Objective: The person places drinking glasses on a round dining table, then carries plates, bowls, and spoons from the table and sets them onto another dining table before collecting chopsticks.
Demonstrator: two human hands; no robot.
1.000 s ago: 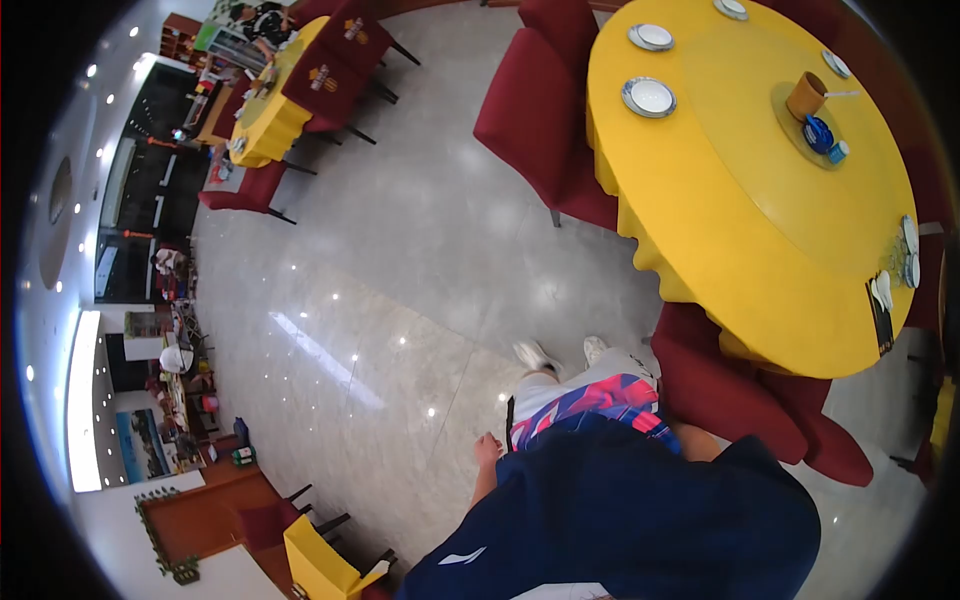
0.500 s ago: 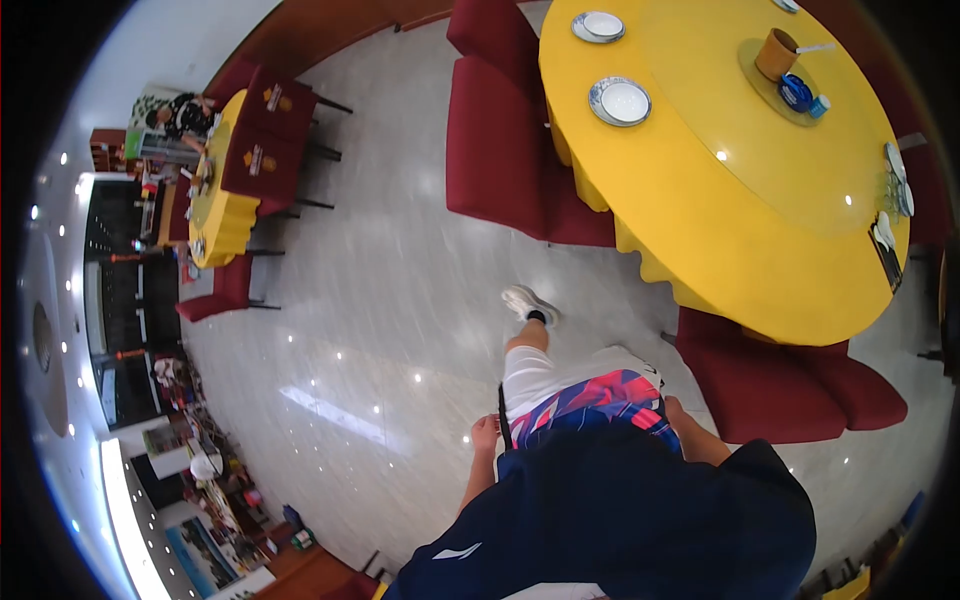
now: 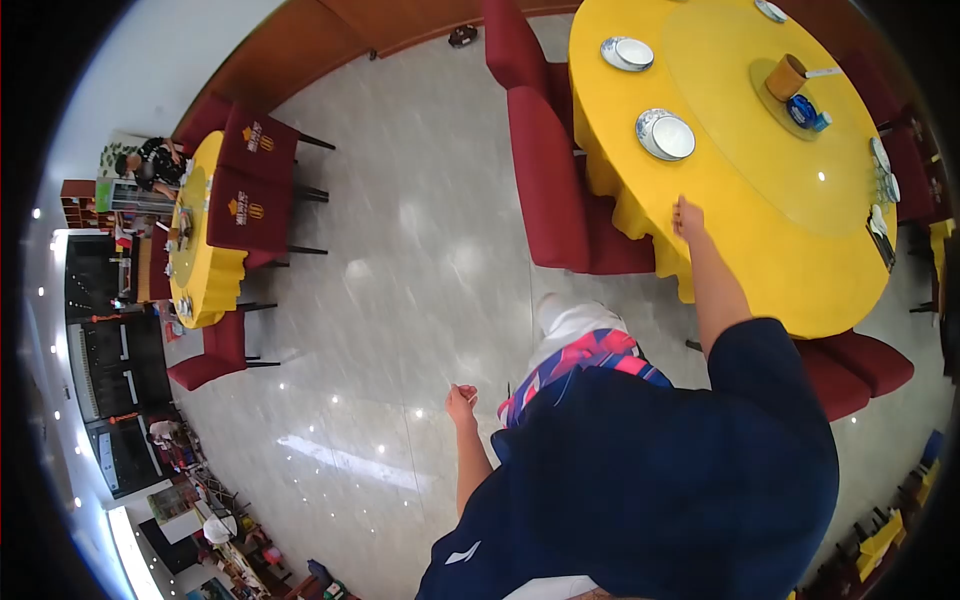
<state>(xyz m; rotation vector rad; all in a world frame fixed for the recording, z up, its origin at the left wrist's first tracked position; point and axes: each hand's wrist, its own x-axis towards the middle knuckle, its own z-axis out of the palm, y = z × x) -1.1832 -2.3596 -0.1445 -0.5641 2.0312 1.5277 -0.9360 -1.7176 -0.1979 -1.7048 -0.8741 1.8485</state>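
My right hand reaches out over the near edge of the round yellow worktop, its fingers partly curled, and I cannot tell how tightly they close, whether they hold anything, or whether they touch the cloth. Nearest to it, a little farther in, a white bowl sits on a patterned plate, overlapping part of it. My left hand hangs well apart, out over the grey floor, fingers loosely bent; what is inside their curl I cannot make out. A red chair stands in the way at the worktop's left side, its seat tucked partly beneath the hanging cloth, and more red seats show by my right side, partly covered by my sleeve. Near the middle of the worktop, a brown cup and a blue object share a round stand, a pale stick jutting from beside the cup. Toward the far right edge are clear glasses, hard to separate from the dishes around them, and a dark strip with something white on it. Across the room, a person leans over another yellow table, most of its surface hidden behind red chair backs. The picture's dark round border cuts off the outer edges of the room, and my feet are blurred.
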